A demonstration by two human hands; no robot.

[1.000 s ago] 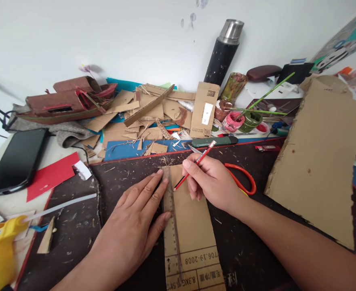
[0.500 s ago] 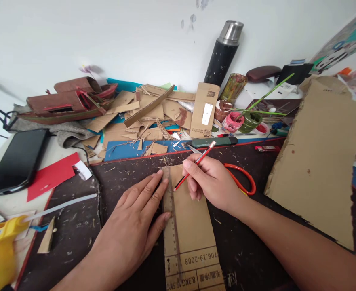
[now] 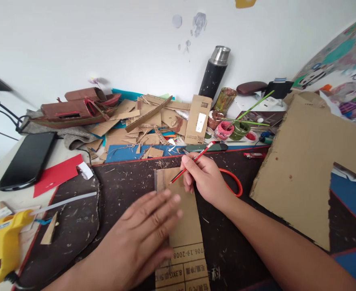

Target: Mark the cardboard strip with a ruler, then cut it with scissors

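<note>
A: What is the right hand [image 3: 206, 178] doing?

B: Its fingers are closed around a red pencil [image 3: 191, 163], tip down at about 8 o'clock, touching the top of a cardboard strip [image 3: 185, 226]. The pencil's back end points up toward 2 o'clock.

A: And the left hand [image 3: 141, 238]?

B: It lies flat, palm down, fingers spread narrow and stretched toward 2 o'clock, pressing on the strip and on a clear ruler [image 3: 160, 182] that runs along the strip's left edge. It grips nothing. The hand is blurred, so I cannot tell exactly where each fingertip lands.

A: Where does the strip sit?

B: On the dark mat [image 3: 120, 186], low and centre, running from 12 to 6 o'clock, with printed numbers on its near end.

A: What lies around it?

B: Red-handled scissors [image 3: 234, 182] just behind the right hand, at 3 o'clock from the pencil tip. A large cardboard sheet [image 3: 305, 161] well off at 3 o'clock. A heap of cardboard scraps [image 3: 138, 121] at 12 o'clock, a black flask [image 3: 214, 72] upright past them, and paint pots [image 3: 232, 130] near it. At 9 o'clock there is a phone [image 3: 28, 159] and red paper [image 3: 56, 173]; a yellow glue gun [image 3: 0, 246] sits at 8 o'clock.
</note>
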